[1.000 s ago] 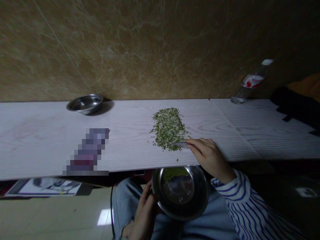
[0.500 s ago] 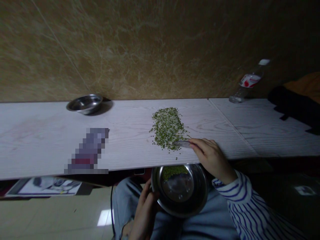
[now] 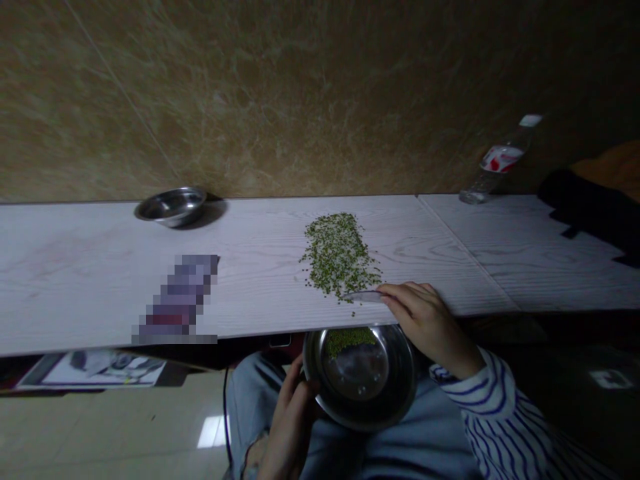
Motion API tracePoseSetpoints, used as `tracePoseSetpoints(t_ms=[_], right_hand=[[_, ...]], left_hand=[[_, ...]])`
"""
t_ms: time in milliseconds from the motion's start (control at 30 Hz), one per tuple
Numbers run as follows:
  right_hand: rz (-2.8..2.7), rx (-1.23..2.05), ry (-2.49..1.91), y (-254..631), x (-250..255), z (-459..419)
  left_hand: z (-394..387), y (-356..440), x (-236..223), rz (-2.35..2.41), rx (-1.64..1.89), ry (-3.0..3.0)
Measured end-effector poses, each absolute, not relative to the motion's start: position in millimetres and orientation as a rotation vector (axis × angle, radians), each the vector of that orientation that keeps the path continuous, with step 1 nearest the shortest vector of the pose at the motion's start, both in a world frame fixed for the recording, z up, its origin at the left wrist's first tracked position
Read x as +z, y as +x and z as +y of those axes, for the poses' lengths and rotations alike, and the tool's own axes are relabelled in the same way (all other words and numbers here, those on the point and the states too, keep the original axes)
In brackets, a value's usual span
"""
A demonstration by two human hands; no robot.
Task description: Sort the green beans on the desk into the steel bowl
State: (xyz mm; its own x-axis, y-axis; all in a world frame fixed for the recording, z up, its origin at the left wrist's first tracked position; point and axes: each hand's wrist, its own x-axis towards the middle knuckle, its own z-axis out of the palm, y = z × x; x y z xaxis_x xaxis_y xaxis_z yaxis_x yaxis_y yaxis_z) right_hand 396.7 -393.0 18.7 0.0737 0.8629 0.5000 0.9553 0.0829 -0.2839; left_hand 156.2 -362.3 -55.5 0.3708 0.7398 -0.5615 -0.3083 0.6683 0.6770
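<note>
Right hand [image 3: 425, 321], nearer, pinches a thin flat greyish tool [image 3: 361, 295] — long axis left-right — at the near edge of small green beans [image 3: 336, 257] spread ahead-left on the white wood-grain desk [image 3: 260, 267], left hand [image 3: 293, 410] holding a round shiny steel bowl [image 3: 360, 380] by its rim.

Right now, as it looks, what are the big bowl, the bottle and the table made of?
Big bowl: probably stainless steel, polished, by its bright reflections.
Bottle: seemingly clear, glossy plastic; the wall shows through.
Table: pale wood or wood-look laminate, visibly grained; I cannot tell which.
</note>
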Motion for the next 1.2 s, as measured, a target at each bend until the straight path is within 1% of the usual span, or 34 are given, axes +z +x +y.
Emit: tracePoseSetpoints(t_ms=[233, 467, 633, 1000, 1200], right_hand=[[-1.746, -0.307, -1.840, 408, 17, -403], [-1.784, -0.246, -1.879, 406, 18, -409], [-1.732, -0.279, -1.913, 407, 16, -407], [-1.744, -0.244, -1.881, 402, 14, -401], [-1.708, -0.281, -1.882, 402, 14, -398]], left_hand=[[-363, 156, -57, 0.992, 0.704, 0.510], [-363, 158, -52, 0.992, 0.711, 0.516], [-364, 159, -50, 0.971, 0.730, 0.501], [-362, 157, -55, 0.969, 0.697, 0.492], [-360, 156, -59, 0.982, 0.704, 0.501]])
